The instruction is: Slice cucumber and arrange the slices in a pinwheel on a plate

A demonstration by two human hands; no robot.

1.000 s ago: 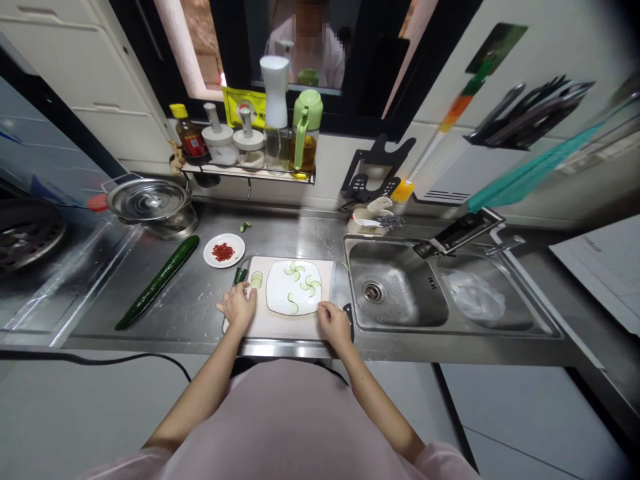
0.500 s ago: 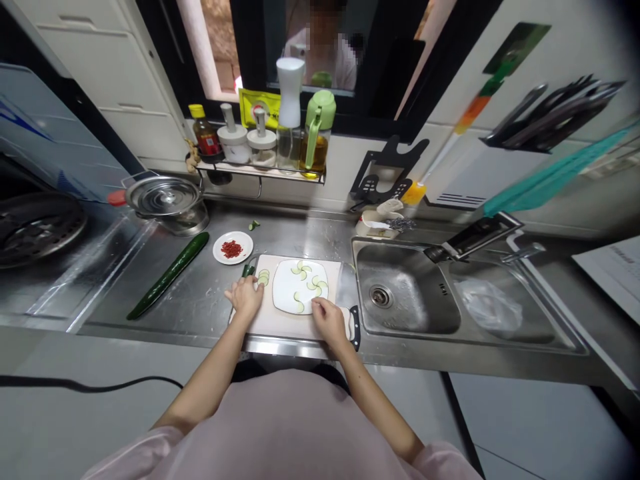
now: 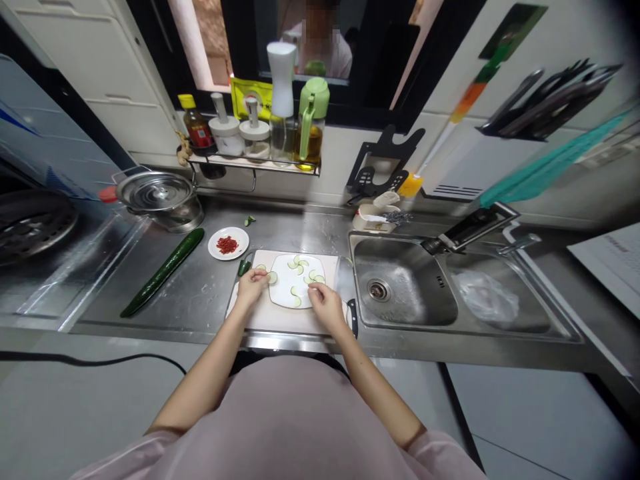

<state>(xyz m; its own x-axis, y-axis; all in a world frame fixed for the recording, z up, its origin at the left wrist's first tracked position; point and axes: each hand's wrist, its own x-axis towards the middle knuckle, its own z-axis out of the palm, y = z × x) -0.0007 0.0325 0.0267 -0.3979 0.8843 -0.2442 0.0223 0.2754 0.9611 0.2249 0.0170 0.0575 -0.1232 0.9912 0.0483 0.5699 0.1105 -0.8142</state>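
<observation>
My left hand pinches a round cucumber slice at the left edge of a white square plate. Fingers pressed together, my right hand is over the plate's right side; whatever it may hold is too small to make out. Curved cucumber slices lie on the plate in swirl patterns, with one group at the top, one at the right and a smaller one at the lower middle. The plate rests on a pale cutting board. Dark green cucumber pieces sit by the board's left edge.
A whole cucumber and a small plate of chopped red bits lie to the left. A black-handled knife is at the board's right edge. Further right is the steel sink; a seasoning rack hangs behind.
My left hand has lifted a cucumber slice from the slices on the board and moved it right toward the plate. My right hand stays near the plate's right edge. The view has shifted slightly.
</observation>
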